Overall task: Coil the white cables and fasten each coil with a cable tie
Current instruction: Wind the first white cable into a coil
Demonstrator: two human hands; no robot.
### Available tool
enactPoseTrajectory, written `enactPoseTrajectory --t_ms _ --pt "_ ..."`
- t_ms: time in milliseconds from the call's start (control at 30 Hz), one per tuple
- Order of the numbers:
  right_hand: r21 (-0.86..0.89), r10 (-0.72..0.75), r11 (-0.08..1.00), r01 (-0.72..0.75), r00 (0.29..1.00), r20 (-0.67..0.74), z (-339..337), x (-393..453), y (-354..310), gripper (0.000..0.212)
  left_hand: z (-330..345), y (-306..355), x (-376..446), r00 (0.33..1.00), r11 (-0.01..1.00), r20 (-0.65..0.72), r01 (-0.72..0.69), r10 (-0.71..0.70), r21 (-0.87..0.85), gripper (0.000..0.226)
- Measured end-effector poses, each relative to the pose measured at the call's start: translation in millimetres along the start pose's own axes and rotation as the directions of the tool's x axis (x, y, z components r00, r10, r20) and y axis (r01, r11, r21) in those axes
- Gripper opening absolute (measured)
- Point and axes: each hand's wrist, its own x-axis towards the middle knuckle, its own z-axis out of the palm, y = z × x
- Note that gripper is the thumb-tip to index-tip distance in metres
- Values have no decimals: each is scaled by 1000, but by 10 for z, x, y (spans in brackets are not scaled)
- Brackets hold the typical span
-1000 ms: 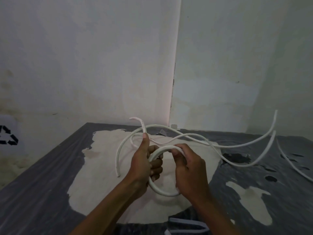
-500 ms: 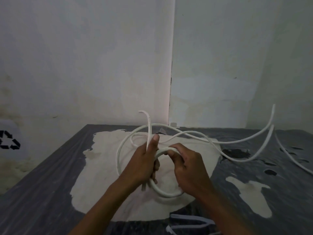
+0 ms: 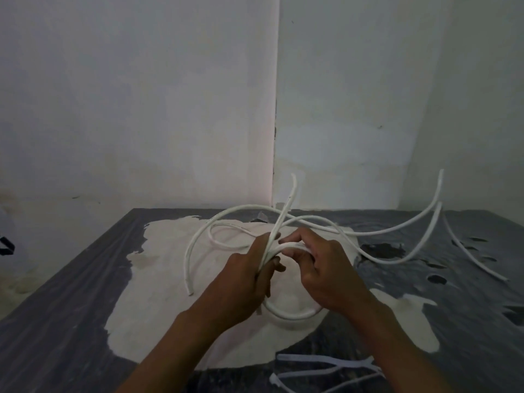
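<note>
Both hands hold a small coil of white cable (image 3: 292,315) above the table's middle. My left hand (image 3: 246,282) grips the coil's left side, and the cable's free end (image 3: 289,198) sticks up past its thumb. My right hand (image 3: 326,268) pinches the coil's top, fingers curled around it. Behind the hands lie several loose white cables (image 3: 198,245), one arcing left and two (image 3: 419,222) rising at the right. White cable ties (image 3: 320,367) lie at the near edge, partly hidden by my right forearm.
The table (image 3: 71,307) is dark grey with large worn pale patches. It stands in a corner, with white walls behind and at the right. Another loose white cable (image 3: 470,256) lies at the far right.
The cable's free end has swung from the left up and over to the right. My left thumb has closed onto the coil, and both hands have shifted slightly.
</note>
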Motion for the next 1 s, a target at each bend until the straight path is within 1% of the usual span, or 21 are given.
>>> enactPoseTrajectory --t_ms 100,167,233,367,400,433,500,533,567,633,700,800,900,1000 --pt "22 25 999 -25 1000 19 -56 -10 -13 8 51 9 16 1000 1000 10 22 -22 -21 42" --pt "34 37 999 -38 999 16 -72 -13 -33 11 78 28 25 1000 999 -16 11 -12 -37 41" --pt "40 23 999 -24 1000 18 -75 -17 -66 13 101 43 13 999 996 -43 12 -16 -90 38" --pt "11 32 999 -33 998 49 -41 -19 -44 8 132 43 -32 994 978 -45 86 -96 -189 33" --pt "-8 30 1000 -30 998 51 -25 -16 -37 10 137 40 -40 993 976 -41 97 -107 -196 30" --pt "-31 21 999 -19 999 49 -9 -14 -30 18 144 32 -41 994 978 -47 88 -99 -187 26" --pt "-109 -21 994 23 1000 21 20 -14 -33 45 153 29 -32 995 989 -89 28 -42 -146 16" --pt "-184 -44 982 42 999 -5 25 -14 -33 55 153 22 -28 994 992 -111 1 -16 -128 13" --pt "-284 -63 958 49 997 -40 14 -6 -42 59 151 10 -23 991 993 -132 -16 1 -116 14" --pt "-467 -96 884 36 990 -105 -38 24 -44 58 141 -34 -25 992 996 -128 -29 18 -88 19" --pt "-543 -112 839 45 990 -90 -107 47 -27 59 138 -79 -30 995 998 -86 -54 50 -45 29" --pt "-525 -135 843 113 991 -3 -179 56 12 61 152 -113 -34 995 996 -25 -93 94 7 36" --pt "-462 -133 880 110 991 -17 -234 81 32 54 152 -94 -23 994 995 -26 -102 103 14 33" --pt "-497 -143 861 110 989 -30 -236 91 39 48 143 -48 -12 990 993 -79 -117 118 15 30"
